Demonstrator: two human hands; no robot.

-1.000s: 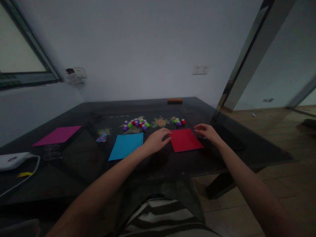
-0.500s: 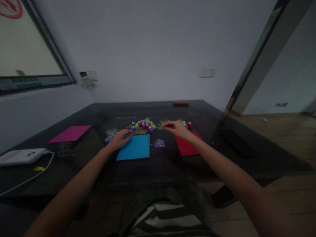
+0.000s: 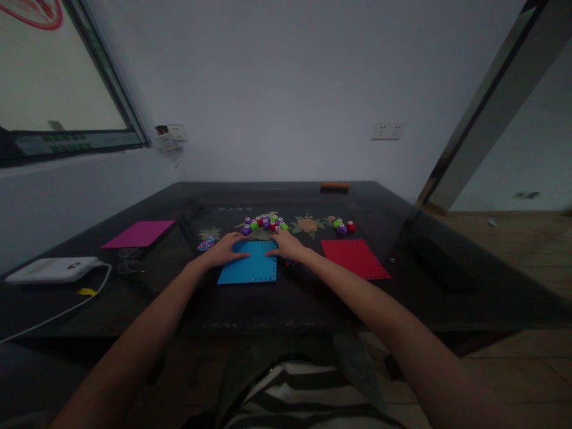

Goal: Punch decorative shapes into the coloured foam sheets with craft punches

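Observation:
A blue sheet point(image 3: 248, 268) with small holes along its far and right edges lies on the dark table in front of me. My left hand point(image 3: 223, 250) rests over its far left corner, thumb stretched across the surface and fingers pointing away. At the far right corner is my right hand point(image 3: 288, 245), its thumb over the sheet and its fingers apart from it. Just beyond both hands sits a cluster of purple, green and red balls with eye-like spots point(image 3: 266, 223). Small colourful beads point(image 3: 206, 244) lie beside my left hand; another bead pile is mostly hidden by my right hand.
On the right lies a red sheet point(image 3: 355, 259) with holes, with a few eyed balls point(image 3: 343, 226) behind it. A magenta sheet point(image 3: 138, 234), a white device point(image 3: 53, 270) with a cable, and a clear object point(image 3: 129, 260) are at left. An orange-brown bar point(image 3: 335, 187) lies at the back.
My right hand has moved left and nearer, from above the red sheet to the blue sheet's right corner. My left thumb now stretches over the blue sheet. The view has shifted slightly.

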